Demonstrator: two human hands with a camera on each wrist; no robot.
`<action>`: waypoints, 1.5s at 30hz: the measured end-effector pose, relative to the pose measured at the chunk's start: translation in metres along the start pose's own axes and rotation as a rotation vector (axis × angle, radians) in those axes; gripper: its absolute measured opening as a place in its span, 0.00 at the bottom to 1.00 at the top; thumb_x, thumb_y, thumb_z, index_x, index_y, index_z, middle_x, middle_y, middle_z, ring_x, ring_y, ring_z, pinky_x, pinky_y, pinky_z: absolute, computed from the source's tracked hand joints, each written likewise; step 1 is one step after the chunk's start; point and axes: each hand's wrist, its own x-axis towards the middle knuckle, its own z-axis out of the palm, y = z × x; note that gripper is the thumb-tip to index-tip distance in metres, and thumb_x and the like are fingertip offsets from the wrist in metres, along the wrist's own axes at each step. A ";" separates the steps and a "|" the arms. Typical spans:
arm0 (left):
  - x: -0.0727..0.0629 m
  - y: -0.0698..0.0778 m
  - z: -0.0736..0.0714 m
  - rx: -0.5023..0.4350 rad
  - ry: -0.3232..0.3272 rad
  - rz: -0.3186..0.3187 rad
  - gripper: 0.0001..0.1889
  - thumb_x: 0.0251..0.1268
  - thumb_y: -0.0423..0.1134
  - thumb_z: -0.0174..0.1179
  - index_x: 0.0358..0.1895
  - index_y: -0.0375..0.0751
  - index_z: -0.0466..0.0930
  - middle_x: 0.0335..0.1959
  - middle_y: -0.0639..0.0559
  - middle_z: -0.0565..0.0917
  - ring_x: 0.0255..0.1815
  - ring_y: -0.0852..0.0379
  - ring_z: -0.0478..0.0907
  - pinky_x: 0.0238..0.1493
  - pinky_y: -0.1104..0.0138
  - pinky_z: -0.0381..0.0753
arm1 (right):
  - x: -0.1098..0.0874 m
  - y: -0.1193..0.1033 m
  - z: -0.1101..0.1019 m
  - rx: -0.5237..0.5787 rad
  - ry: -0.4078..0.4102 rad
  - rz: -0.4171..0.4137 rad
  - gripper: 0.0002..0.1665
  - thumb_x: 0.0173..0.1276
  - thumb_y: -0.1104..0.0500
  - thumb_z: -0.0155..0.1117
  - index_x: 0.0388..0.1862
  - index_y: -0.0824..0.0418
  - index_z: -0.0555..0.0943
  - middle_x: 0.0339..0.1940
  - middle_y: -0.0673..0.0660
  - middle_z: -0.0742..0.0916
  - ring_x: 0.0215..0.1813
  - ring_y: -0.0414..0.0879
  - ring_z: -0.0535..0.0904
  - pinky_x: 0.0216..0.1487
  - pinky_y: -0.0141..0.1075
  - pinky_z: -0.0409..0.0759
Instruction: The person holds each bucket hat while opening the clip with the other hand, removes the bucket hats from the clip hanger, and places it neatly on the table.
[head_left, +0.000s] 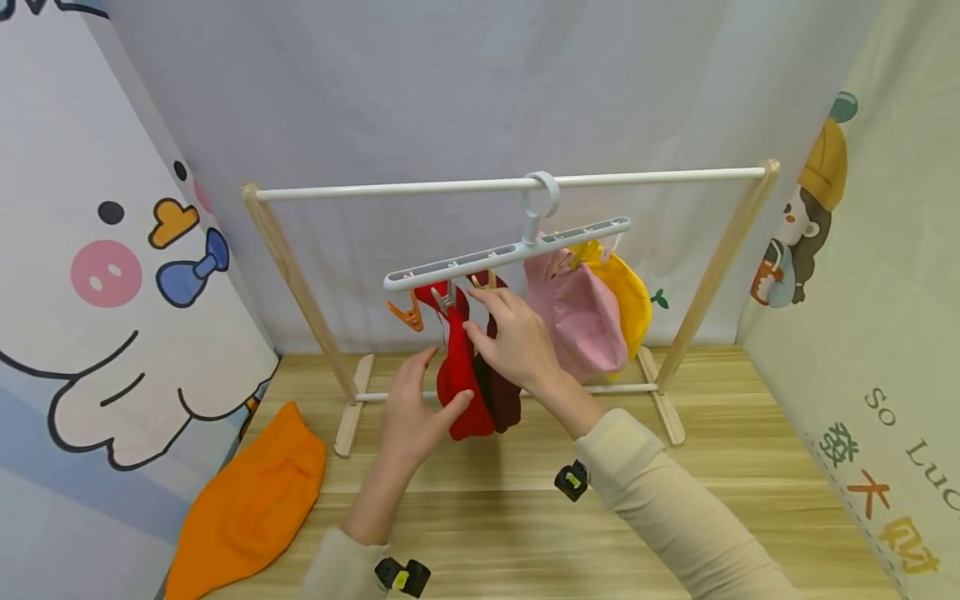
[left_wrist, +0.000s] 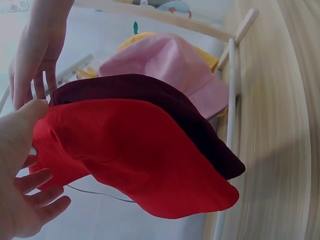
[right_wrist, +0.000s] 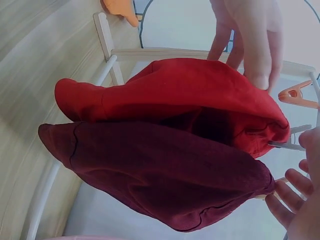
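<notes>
A red bucket hat (head_left: 465, 392) hangs from a grey clip (head_left: 444, 297) on the white clip hanger (head_left: 510, 254). Behind it hangs a dark maroon hat (right_wrist: 165, 175). My left hand (head_left: 420, 417) is at the red hat's left side, thumb and fingers spread, fingertips right at the fabric in the right wrist view. Above the hats, my right hand (head_left: 517, 337) reaches toward the clips with fingers extended. Its fingertips lie right at the clipped end of the maroon hat in the right wrist view. An orange clip (head_left: 406, 315) dangles at the hanger's left end, gripping nothing.
A pink cap (head_left: 573, 317) and a yellow hat (head_left: 630, 292) hang on the hanger's right half. The hanger hooks over a white rail (head_left: 412, 189) between wooden posts. At the table's left lies an orange hat (head_left: 251, 508). Printed cloth walls stand on both sides.
</notes>
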 end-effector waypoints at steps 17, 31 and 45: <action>0.011 0.013 0.012 0.011 0.032 -0.065 0.37 0.48 0.49 0.68 0.62 0.40 0.66 0.56 0.46 0.74 0.52 0.49 0.73 0.50 0.54 0.76 | 0.003 -0.003 0.003 0.031 0.055 0.020 0.24 0.58 0.56 0.65 0.53 0.62 0.78 0.44 0.56 0.83 0.43 0.48 0.80 0.42 0.40 0.79; 0.014 0.017 0.016 -0.015 0.051 -0.070 0.30 0.49 0.41 0.67 0.57 0.38 0.69 0.48 0.45 0.78 0.43 0.49 0.78 0.43 0.58 0.79 | 0.006 -0.008 0.005 0.036 0.082 0.019 0.25 0.57 0.56 0.65 0.54 0.63 0.77 0.43 0.57 0.83 0.43 0.49 0.79 0.43 0.40 0.78; 0.013 0.014 0.015 -0.021 0.094 -0.056 0.21 0.51 0.36 0.65 0.51 0.37 0.74 0.37 0.44 0.84 0.32 0.51 0.82 0.33 0.60 0.80 | 0.008 -0.012 0.008 0.054 0.082 0.042 0.24 0.56 0.56 0.67 0.52 0.63 0.77 0.42 0.57 0.83 0.43 0.48 0.79 0.41 0.41 0.78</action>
